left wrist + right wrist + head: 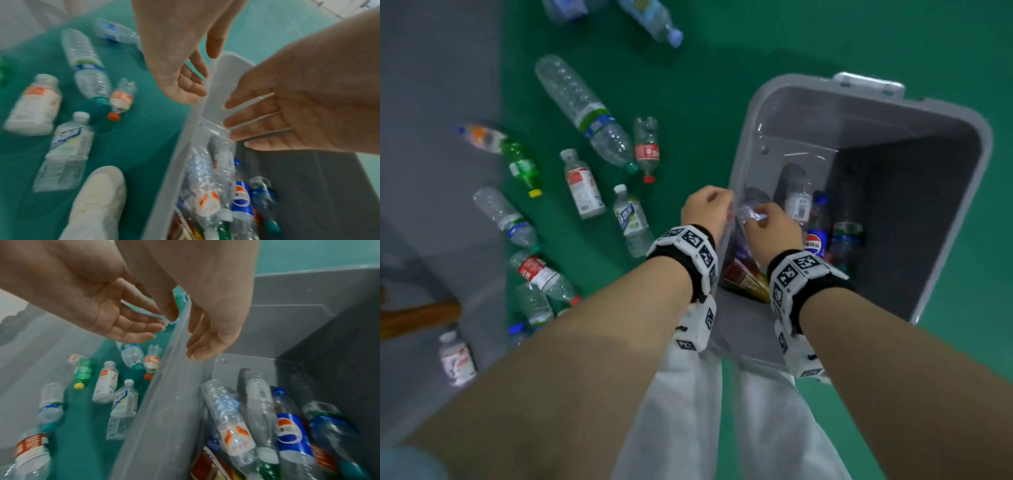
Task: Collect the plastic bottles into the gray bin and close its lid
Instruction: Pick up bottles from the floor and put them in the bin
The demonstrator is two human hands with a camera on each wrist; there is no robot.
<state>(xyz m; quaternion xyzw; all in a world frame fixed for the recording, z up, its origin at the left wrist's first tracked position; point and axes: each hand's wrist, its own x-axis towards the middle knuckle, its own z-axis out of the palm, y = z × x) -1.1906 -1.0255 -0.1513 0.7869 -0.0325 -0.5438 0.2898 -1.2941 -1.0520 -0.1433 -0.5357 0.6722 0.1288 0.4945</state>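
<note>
Both your hands hang empty with fingers loosely spread: your left hand (705, 209) just outside the gray bin (962, 219), your right hand (774, 229) over its near wall. Several plastic bottles, a Pepsi bottle (292, 431) among them, lie inside; a green bottle (522, 168) and others lie on the floor beside it.

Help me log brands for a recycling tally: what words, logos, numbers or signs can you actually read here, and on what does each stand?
Pepsi globe logo, with blurred characters beside it: blue-label bottle in the gray bin.
Barcode, digits too small: clear bottle in the bin.
Large blue characters, too blurred: white-label bottle on the floor.
Red labels on floor bottles: print unreadable.
Black-and-white square markers, no text: wristbands.
</note>
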